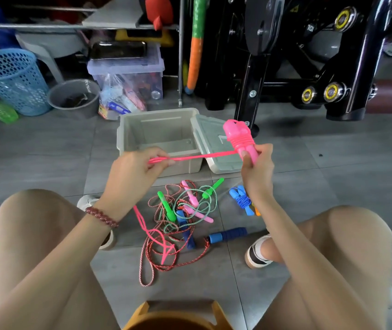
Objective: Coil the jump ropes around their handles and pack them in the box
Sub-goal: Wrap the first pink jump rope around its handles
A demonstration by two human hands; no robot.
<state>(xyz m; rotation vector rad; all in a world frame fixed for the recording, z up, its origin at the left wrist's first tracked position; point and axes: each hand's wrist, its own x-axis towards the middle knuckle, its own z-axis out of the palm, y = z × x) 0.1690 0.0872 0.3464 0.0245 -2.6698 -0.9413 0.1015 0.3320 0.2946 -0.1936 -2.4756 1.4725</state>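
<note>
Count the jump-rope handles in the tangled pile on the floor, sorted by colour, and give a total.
green handles: 2
pale pink handles: 2
dark blue foam handles: 2
Total: 6

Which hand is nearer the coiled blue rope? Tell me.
Right. The right hand, gripping the pink handles, is just above the coiled blue rope; the left hand is far to its left.

Grey tiled floor (47,151). Dead centre on it, an open grey box (123,139), lid (223,160) resting against its right side. Closer in, a loose tangle of ropes (185,210) with green, pink and blue handles. Just right, a coiled blue rope (241,200). Far left: blue basket (13,84), grey bucket (75,96), green bottle (0,110).
</note>
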